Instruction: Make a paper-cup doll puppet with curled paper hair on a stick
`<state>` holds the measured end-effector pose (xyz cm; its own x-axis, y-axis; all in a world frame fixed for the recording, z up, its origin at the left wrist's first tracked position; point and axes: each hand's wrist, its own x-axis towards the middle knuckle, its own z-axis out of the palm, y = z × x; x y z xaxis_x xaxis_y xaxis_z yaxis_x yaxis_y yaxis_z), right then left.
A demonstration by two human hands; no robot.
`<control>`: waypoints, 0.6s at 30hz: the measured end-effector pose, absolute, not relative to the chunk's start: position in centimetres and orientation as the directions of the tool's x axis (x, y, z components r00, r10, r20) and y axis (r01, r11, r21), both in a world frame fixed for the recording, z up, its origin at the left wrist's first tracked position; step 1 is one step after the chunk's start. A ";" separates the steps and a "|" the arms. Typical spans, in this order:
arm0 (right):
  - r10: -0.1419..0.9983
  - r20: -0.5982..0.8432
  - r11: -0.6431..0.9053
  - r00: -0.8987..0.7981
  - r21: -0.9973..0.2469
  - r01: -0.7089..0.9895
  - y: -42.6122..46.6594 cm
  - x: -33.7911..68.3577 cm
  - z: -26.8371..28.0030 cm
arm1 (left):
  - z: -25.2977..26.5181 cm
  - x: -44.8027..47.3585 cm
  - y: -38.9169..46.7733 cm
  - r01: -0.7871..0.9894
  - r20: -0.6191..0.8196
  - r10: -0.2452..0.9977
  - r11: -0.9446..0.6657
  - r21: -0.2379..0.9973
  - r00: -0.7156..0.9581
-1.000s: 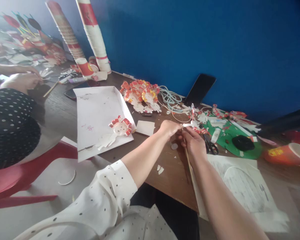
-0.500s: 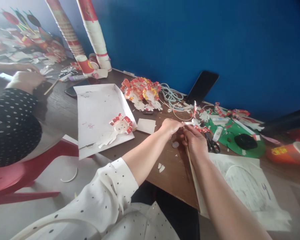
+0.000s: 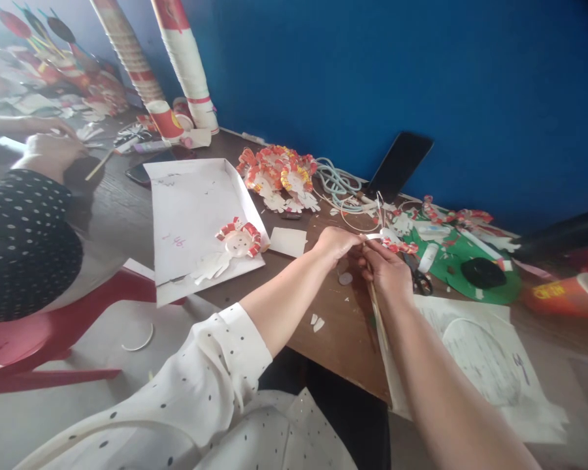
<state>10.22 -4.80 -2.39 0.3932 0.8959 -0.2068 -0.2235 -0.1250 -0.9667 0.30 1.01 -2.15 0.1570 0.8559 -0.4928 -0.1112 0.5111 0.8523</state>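
Note:
My left hand [image 3: 339, 243] is closed, its fingertips pinching a white paper strip [image 3: 374, 236] on a paper cutout with a curled red-and-white edge [image 3: 402, 246]. My right hand [image 3: 391, 273] is closed close beside it, fingertips against the same cutout. Below the right fingers a thin wooden stick [image 3: 371, 292] slants down toward me; the grip on it is partly hidden. Black-handled scissors [image 3: 424, 284] lie just right of that hand. To the left, a finished-looking paper figure with a face and red-and-white fringe [image 3: 239, 243] rests on a white paper sheet [image 3: 191, 196].
Similar paper figures [image 3: 277, 175] are piled at the back beside a coiled cable [image 3: 336, 183]. A phone [image 3: 399, 164] leans on the blue wall. Right are a green disc [image 3: 445, 271], an orange paper cup [image 3: 568, 294] and papers [image 3: 490, 365]. A co-worker's hands [image 3: 53, 147] work at left.
The cutout between my hands has tipped from upright to lower, its red-and-white edge now pointing right. My hands stay nearly in place.

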 end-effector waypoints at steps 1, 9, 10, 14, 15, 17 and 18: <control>0.896 -0.206 -0.122 0.393 -0.966 -0.228 -4.8 10.2 -2.3 | -2.2 0.2 1.0 -0.074 -0.479 0.863 0.494 0.866 0.157; 0.900 -0.177 -0.094 0.398 -0.971 -0.220 -4.6 10.8 -2.5 | -1.4 -0.3 0.8 -0.136 -0.419 0.870 0.463 0.876 0.258; 0.901 -0.174 -0.091 0.397 -0.971 -0.219 -4.6 10.9 -2.5 | -1.3 -0.3 0.8 -0.135 -0.417 0.870 0.461 0.877 0.263; 0.902 -0.175 -0.091 0.395 -0.970 -0.224 -4.6 11.0 -2.6 | -1.6 -0.1 0.8 -0.103 -0.429 0.865 0.467 0.878 0.259; 0.901 -0.179 -0.094 0.395 -0.970 -0.226 -4.7 11.0 -2.5 | -1.7 -0.1 0.8 -0.098 -0.432 0.866 0.467 0.879 0.252; 0.901 -0.192 -0.115 0.390 -0.970 -0.212 -4.8 11.1 -2.4 | -1.6 -0.1 0.6 -0.091 -0.431 0.867 0.464 0.881 0.249; 0.903 -0.198 -0.133 0.383 -0.973 -0.189 -4.9 11.1 -2.3 | -1.5 -0.1 0.5 -0.085 -0.430 0.866 0.463 0.882 0.254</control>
